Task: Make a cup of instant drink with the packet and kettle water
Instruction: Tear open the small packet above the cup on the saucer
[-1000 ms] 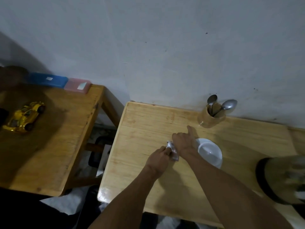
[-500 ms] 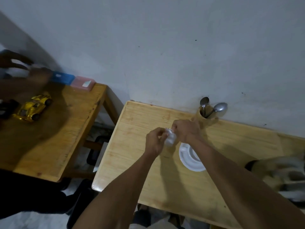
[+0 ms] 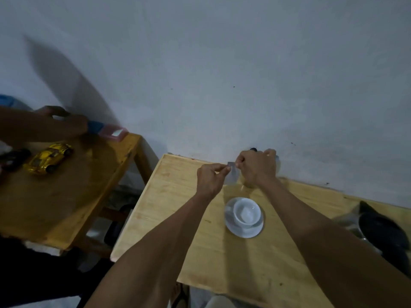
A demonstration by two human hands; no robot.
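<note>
Above the cup (image 3: 246, 213), both hands (image 3: 210, 180) (image 3: 258, 168) pinch the packet's (image 3: 231, 175) top edge.

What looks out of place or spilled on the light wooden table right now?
Nothing stands out. The white cup sits upright on its white saucer on the light wooden table, with no spill visible. The left hand and right hand pinch the small silvery packet above the table. The dark kettle is blurred.

Bare table (image 3: 178, 214) lies open left of the cup (image 3: 246, 214); kettle (image 3: 382, 232) crowds the right edge.
</note>
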